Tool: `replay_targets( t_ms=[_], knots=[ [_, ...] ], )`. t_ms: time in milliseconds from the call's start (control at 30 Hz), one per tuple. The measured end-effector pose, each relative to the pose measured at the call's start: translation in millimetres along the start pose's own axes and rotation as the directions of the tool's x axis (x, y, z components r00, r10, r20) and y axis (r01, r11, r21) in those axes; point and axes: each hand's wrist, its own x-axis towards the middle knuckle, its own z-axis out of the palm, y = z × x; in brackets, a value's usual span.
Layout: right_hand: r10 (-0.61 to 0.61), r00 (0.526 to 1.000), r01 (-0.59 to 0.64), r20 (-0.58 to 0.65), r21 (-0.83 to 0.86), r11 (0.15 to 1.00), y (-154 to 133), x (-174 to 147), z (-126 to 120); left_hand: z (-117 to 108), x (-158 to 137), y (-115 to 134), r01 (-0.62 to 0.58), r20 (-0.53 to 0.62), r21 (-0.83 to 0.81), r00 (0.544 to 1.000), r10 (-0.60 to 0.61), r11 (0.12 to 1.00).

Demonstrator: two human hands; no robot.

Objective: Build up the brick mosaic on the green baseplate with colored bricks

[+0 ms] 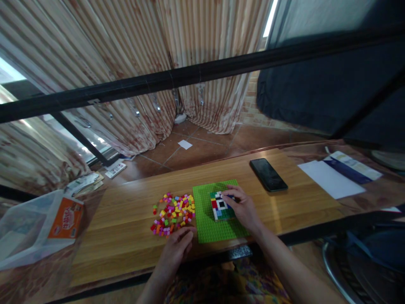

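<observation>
A green studded baseplate (202,230) lies on the wooden table. On it stands a small square build of toy bricks (218,214), with green, white, red, blue and black parts. My right hand (242,207) reaches over its right side, thumb and index finger pinched at its top; anything between the fingertips is too small to make out. A loose pile of small coloured bricks (179,207) in pink, yellow, orange, red and green lies left of the plate. At the pile's near edge is my left hand (180,245), its fingers curled together, their contents hidden.
A black phone (268,174) lies right of the baseplate on the wooden table (126,236). Farther right are white papers (332,179). A clear plastic bin (28,236) with an orange label stands at the left. A dark metal bar (158,82) crosses beyond the table, before curtains.
</observation>
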Motion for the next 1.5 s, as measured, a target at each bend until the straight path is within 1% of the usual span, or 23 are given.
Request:
replay_targets(
  t_ms=[67, 133, 200, 300, 433, 533, 600, 667, 867, 1000, 1100, 1233, 1367, 1500],
  knots=[
    [0.013, 1.0, -0.013, -0.009, 0.0, 1.0, 2.4, 2.8, 1.8, 0.3, -1.0, 0.0, -0.017, -0.007, 0.002, 1.0, 0.017, 1.0],
    [-0.001, 1.0, 0.0, -0.016, -0.027, 1.0, 1.9, 4.4, 1.4, -0.5, -0.7, -0.9, -0.032, 0.003, 0.01, 0.999, 0.032, 0.999],
    [-0.043, 0.998, 0.04, -0.038, -0.079, 0.996, -2.3, 4.2, -1.4, -2.0, 0.9, -2.4, -0.04, 0.014, 0.019, 0.999, 0.039, 0.999],
    [-0.124, 0.989, 0.105, -0.085, -0.2, 0.974, -13.4, 1.0, -9.0, -4.4, 4.9, -5.2, -0.043, 0.038, 0.035, 0.998, 0.042, 0.998],
    [-0.187, 0.98, 0.152, -0.069, -0.353, 0.923, -27.3, -3.2, -17.3, -6.4, 9.9, -8.3, -0.036, 0.066, 0.051, 0.997, 0.033, 0.998],
    [-0.207, 0.976, 0.172, -0.064, -0.348, 0.921, -31.5, -3.1, -19.0, -6.9, 11.0, -9.2, -0.035, 0.077, 0.053, 0.997, 0.031, 0.998],
    [-0.201, 0.979, 0.18, -0.034, -0.32, 0.93, -32.5, -2.2, -18.8, -7.1, 10.6, -9.3, -0.045, 0.085, 0.045, 0.996, 0.041, 0.998],
    [-0.213, 0.977, 0.207, 0.019, -0.326, 0.922, -33.2, -1.4, -18.1, -7.2, 10.1, -9.3, -0.051, 0.084, 0.033, 0.995, 0.049, 0.998],
    [-0.244, 0.944, 0.323, 0.222, -0.466, 0.824, -30.2, 0.0, -11.6, -6.7, 11.0, -9.7, -0.051, 0.091, 0.005, 0.995, 0.051, 0.999],
    [-0.249, 0.936, 0.351, 0.25, -0.596, 0.722, -25.0, 3.9, -6.4, -4.8, 12.4, -10.8, -0.038, 0.058, -0.043, 0.998, 0.04, 0.998],
    [-0.246, 0.936, 0.353, 0.253, -0.645, 0.677, -24.1, 7.4, -5.2, -4.2, 12.3, -10.7, -0.037, 0.053, -0.071, 0.998, 0.041, 0.997],
    [-0.225, 0.943, 0.331, 0.244, -0.654, 0.68, -25.8, 10.2, -6.1, -5.0, 10.0, -8.7, -0.035, 0.071, -0.071, 0.997, 0.04, 0.997],
    [-0.208, 0.954, 0.299, 0.216, -0.64, 0.708, -26.0, 10.8, -5.6, -5.1, 8.5, -7.7, -0.036, 0.082, -0.063, 0.996, 0.041, 0.997],
    [-0.208, 0.963, 0.27, 0.172, -0.605, 0.749, -24.8, 10.1, -4.4, -4.0, 7.7, -7.2, -0.033, 0.06, -0.064, 0.997, 0.037, 0.997]
  ],
)
